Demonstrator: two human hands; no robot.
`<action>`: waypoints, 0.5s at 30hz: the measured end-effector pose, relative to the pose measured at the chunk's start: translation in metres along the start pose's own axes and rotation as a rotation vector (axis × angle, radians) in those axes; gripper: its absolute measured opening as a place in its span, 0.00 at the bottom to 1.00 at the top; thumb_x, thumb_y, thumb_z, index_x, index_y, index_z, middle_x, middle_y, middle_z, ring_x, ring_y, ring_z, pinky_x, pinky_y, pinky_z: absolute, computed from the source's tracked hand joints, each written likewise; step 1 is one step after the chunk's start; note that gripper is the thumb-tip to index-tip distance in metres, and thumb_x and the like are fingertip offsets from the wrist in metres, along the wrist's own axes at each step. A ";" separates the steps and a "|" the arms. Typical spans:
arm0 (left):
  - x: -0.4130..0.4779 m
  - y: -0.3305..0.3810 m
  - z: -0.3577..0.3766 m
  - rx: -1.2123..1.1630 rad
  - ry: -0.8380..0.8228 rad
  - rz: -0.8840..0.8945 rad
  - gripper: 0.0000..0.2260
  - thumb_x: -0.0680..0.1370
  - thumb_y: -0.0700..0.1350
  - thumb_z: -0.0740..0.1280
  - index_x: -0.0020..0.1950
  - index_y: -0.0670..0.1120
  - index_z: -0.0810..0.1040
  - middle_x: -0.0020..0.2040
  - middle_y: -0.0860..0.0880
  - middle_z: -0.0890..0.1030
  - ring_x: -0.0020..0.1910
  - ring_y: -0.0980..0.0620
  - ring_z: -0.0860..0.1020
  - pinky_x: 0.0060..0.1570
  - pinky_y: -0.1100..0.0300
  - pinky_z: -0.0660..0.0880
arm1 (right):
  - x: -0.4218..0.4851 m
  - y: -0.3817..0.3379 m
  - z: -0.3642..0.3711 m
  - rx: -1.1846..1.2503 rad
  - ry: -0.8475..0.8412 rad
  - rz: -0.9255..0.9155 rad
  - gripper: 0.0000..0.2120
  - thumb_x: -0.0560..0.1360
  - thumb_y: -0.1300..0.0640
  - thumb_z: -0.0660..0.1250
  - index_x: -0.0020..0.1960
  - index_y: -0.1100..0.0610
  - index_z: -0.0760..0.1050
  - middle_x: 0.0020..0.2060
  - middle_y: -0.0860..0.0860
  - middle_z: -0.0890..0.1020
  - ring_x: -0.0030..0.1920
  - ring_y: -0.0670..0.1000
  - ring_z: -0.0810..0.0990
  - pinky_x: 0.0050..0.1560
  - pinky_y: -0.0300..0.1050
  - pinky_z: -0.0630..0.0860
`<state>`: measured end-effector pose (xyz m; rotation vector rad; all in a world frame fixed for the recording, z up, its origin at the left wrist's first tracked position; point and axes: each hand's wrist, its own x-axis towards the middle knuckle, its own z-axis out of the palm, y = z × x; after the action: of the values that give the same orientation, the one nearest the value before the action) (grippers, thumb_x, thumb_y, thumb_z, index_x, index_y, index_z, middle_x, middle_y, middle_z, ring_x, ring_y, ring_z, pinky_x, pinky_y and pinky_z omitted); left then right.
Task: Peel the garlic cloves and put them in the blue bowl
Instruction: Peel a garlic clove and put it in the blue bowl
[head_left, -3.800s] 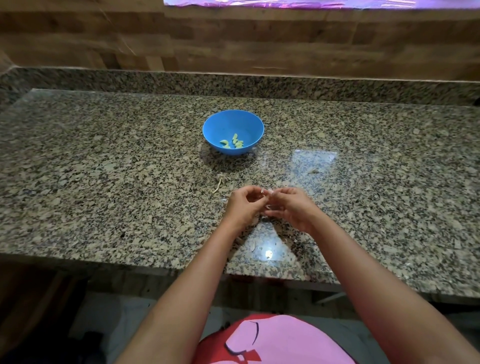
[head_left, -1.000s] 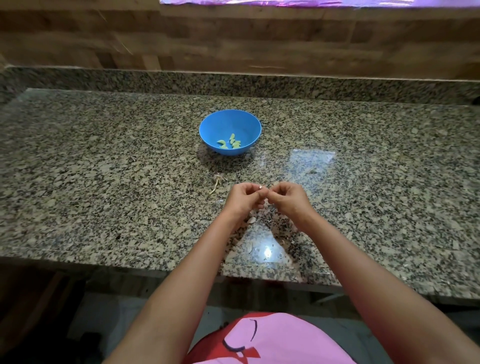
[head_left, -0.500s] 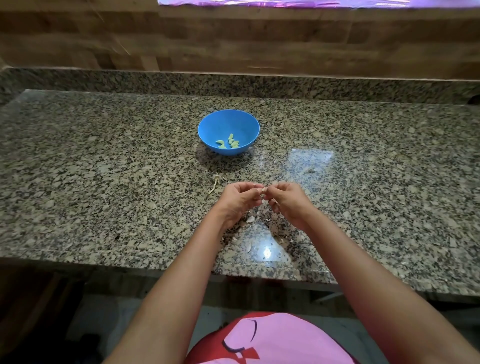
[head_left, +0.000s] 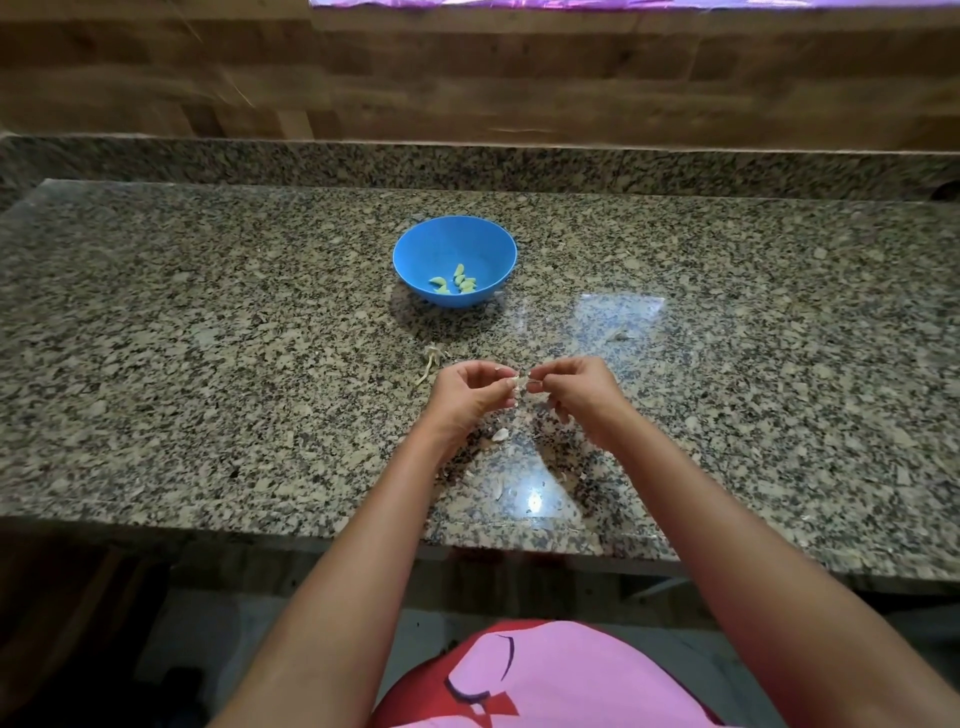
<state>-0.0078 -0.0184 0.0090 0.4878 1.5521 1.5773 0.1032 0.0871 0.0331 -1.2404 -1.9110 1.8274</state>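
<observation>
Head view: my left hand (head_left: 470, 392) and right hand (head_left: 574, 387) pinch one garlic clove (head_left: 518, 383) above the tabletop (head_left: 208, 364), short of the blue bowl (head_left: 415, 254). Light, firm, papery; I'd grip its ends.

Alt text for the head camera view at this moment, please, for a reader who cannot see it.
Two bare hands, left hand and right hand, pinch a small garlic clove between them above a granite counter. Farther back stands a blue bowl holding a few peeled cloves; skin scraps lie below the hands.
</observation>
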 end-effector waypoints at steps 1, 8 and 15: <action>0.000 0.000 0.001 0.017 0.011 0.009 0.05 0.73 0.31 0.68 0.46 0.38 0.79 0.41 0.45 0.82 0.39 0.52 0.80 0.43 0.63 0.79 | -0.001 -0.001 0.000 0.006 -0.008 -0.006 0.06 0.75 0.67 0.64 0.44 0.60 0.78 0.39 0.56 0.82 0.28 0.47 0.70 0.26 0.36 0.67; -0.002 -0.004 0.005 0.027 0.041 0.046 0.03 0.72 0.34 0.70 0.44 0.37 0.80 0.38 0.44 0.83 0.36 0.51 0.81 0.42 0.60 0.81 | -0.003 0.003 0.004 0.047 -0.042 -0.062 0.02 0.71 0.62 0.71 0.42 0.60 0.80 0.31 0.52 0.80 0.26 0.46 0.68 0.25 0.36 0.66; -0.001 -0.003 0.004 -0.048 0.033 -0.036 0.04 0.73 0.33 0.69 0.45 0.34 0.78 0.36 0.42 0.82 0.31 0.51 0.81 0.36 0.62 0.80 | -0.009 0.006 0.007 0.061 -0.042 -0.107 0.04 0.72 0.62 0.70 0.39 0.57 0.78 0.32 0.51 0.78 0.27 0.44 0.68 0.26 0.34 0.66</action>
<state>-0.0029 -0.0172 0.0076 0.4071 1.5350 1.5985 0.1064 0.0754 0.0295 -1.0682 -1.8891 1.8560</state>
